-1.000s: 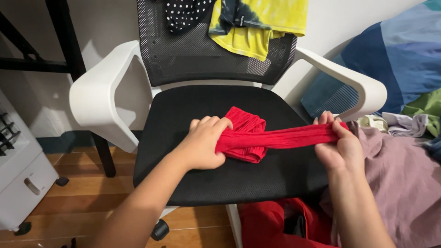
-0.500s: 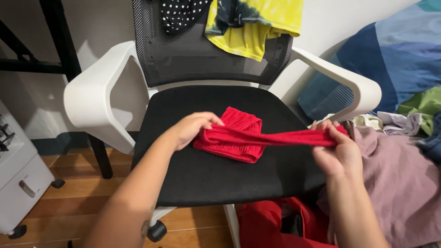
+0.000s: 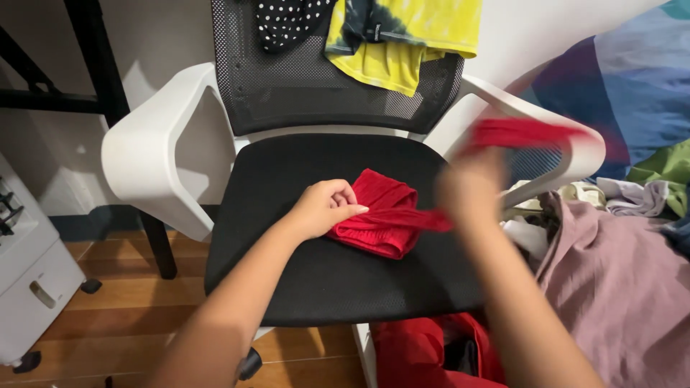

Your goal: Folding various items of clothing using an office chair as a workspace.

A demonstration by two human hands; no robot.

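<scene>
A red ribbed garment [image 3: 379,219] lies partly folded on the black seat [image 3: 323,280] of an office chair. My left hand [image 3: 323,208] presses down on the folded part's left edge, fingers curled on the cloth. My right hand [image 3: 471,188] is blurred with motion above the seat's right side; it holds the garment's long loose end, which trails up and to the right as a red streak [image 3: 521,133] over the white armrest [image 3: 568,151].
A yellow tie-dye shirt [image 3: 402,36] and a black dotted cloth [image 3: 287,21] hang over the mesh backrest. A mauve garment [image 3: 618,280] and other clothes are heaped at right, red fabric [image 3: 424,352] below the seat. A white drawer unit [image 3: 29,280] stands at left on the wood floor.
My right hand has swung left and up from the seat's right edge, carrying the red strip's free end in an arc. My left hand has stayed on the folded part.
</scene>
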